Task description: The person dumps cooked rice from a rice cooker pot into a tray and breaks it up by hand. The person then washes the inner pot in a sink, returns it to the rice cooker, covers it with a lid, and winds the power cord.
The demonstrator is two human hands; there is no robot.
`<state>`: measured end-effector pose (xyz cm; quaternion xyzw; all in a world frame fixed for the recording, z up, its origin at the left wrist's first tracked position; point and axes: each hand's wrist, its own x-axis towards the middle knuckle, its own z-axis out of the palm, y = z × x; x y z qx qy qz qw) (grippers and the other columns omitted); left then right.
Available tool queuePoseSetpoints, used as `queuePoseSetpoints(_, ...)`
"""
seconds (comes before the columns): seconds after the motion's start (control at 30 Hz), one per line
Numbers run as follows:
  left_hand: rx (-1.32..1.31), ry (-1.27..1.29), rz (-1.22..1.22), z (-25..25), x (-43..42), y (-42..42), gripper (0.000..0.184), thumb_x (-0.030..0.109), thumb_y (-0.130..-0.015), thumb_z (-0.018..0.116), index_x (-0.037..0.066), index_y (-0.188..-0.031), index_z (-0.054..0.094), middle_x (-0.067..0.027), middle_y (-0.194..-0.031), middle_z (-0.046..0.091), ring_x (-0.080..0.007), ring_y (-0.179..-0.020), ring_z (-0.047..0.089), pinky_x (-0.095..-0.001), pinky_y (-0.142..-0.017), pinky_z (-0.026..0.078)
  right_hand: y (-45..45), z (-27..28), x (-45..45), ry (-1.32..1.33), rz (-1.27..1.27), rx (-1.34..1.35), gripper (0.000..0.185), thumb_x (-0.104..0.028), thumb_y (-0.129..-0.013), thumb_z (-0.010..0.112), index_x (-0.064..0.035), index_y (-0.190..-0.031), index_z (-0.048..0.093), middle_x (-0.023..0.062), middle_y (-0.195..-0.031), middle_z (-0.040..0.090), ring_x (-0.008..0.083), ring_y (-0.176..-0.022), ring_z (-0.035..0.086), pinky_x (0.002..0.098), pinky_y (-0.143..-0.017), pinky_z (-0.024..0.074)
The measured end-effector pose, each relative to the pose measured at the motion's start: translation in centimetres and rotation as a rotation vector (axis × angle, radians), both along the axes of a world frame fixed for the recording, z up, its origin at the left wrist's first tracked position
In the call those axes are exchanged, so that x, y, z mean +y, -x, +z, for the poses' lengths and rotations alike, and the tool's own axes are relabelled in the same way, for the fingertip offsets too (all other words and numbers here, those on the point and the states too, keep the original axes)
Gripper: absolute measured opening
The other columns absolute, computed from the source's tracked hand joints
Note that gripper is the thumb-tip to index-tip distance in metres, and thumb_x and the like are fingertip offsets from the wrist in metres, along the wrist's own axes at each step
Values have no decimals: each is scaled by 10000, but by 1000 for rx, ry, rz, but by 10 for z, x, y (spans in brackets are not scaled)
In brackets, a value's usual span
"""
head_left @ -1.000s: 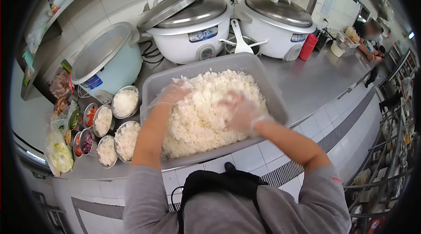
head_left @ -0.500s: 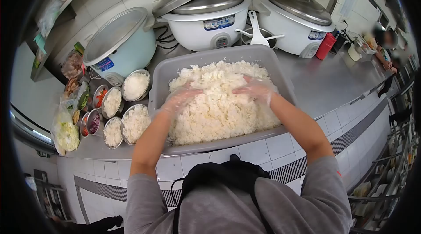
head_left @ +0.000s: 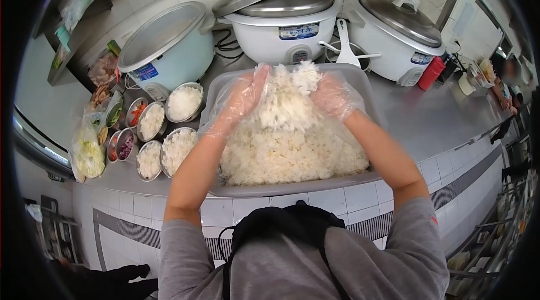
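Here, two hands (head_left: 247,94) hold rice (head_left: 288,100); three cookers (head_left: 261,35) behind.

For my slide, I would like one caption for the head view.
Left hand and right hand in clear plastic gloves cup loose white rice between them over a grey rectangular plastic tub.

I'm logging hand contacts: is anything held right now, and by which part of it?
A loose clump of rice, held at its two sides between the gloved left hand and right hand; exact contact cannot be made out.
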<state>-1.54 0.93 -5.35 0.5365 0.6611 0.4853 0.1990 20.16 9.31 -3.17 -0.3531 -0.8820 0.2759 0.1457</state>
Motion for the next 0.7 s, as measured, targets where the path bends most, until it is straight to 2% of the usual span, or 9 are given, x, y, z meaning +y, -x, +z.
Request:
queuePoseSetpoints(0.13,260,194,125,67,-49,-38,479,406,-866,331,-31,-936,515,-268,-860,549,-431,-825,489,-416,-759,382,-4,32,-13,-208,17,-312,535,-403,-684,578,1,-1026,500,222,-953,539,355,-907,506,406,-790,392)
queuePoseSetpoints(0.2,216,179,-118,61,-55,-27,270,173,-867,413,32,-1097,388,-177,-904,521,-267,-901,508,-329,-843,363,-8,50,-15,-152,205,-401,558,-412,-686,581,-19,-1069,479,214,-954,546,334,-901,518,409,-790,392)
queuePoseSetpoints(0.23,213,182,-106,51,-55,-21,270,173,-867,413,32,-1097,388,-177,-904,521,-267,-901,508,-329,-843,363,-6,54,-12,-100,384,-489,584,-420,-689,583,-39,-1112,458,206,-954,553,314,-895,530,412,-790,393)
queuePoseSetpoints(0.4,206,299,-203,21,-69,-1,593,-3,-742,479,145,-1233,181,-235,-1175,318,-355,-1135,341,-397,-924,306,53,20,45,371,423,-439,670,-438,-730,568,-87,-1245,322,181,-1076,504,248,-932,524,368,-814,402)
queuePoseSetpoints(0.47,263,248,-196,12,-86,8,682,78,-716,564,128,-1271,171,-232,-1258,211,-368,-1191,247,-385,-985,249,89,-20,63,523,418,-427,712,-437,-751,562,-99,-1294,250,177,-1169,453,229,-962,517,348,-842,405)
queuePoseSetpoints(0.57,304,388,-29,10,-125,7,868,204,-644,682,113,-1318,143,-226,-1279,242,-347,-1200,253,-374,-997,233,154,-86,83,413,399,-373,597,-336,-802,528,-87,-1283,277,158,-1237,401,252,-994,504,342,-868,395)
queuePoseSetpoints(0.63,270,414,50,10,-152,1,918,231,-616,716,114,-1325,146,-220,-1286,255,-334,-1191,279,-365,-983,257,208,-156,112,-1039,1142,187,424,-359,-796,442,-191,-1185,427,132,-1010,574,262,-803,584,367,-697,478)
queuePoseSetpoints(0.67,-175,502,29,8,-161,-5,909,215,-644,694,123,-1331,106,-187,-1288,269,-316,-1177,306,-410,-930,311,226,-165,108,-1035,1160,199,424,-359,-796,442,-191,-1185,427,132,-1010,574,262,-803,584,367,-697,478)
queuePoseSetpoints(0.7,-628,568,5,4,-167,-11,901,199,-673,671,133,-1337,66,-154,-1291,283,-297,-1163,333,-456,-877,364,244,-173,97,-592,1206,144,372,-326,-801,416,-211,-1153,457,125,-991,579,264,-836,578,378,-707,472)
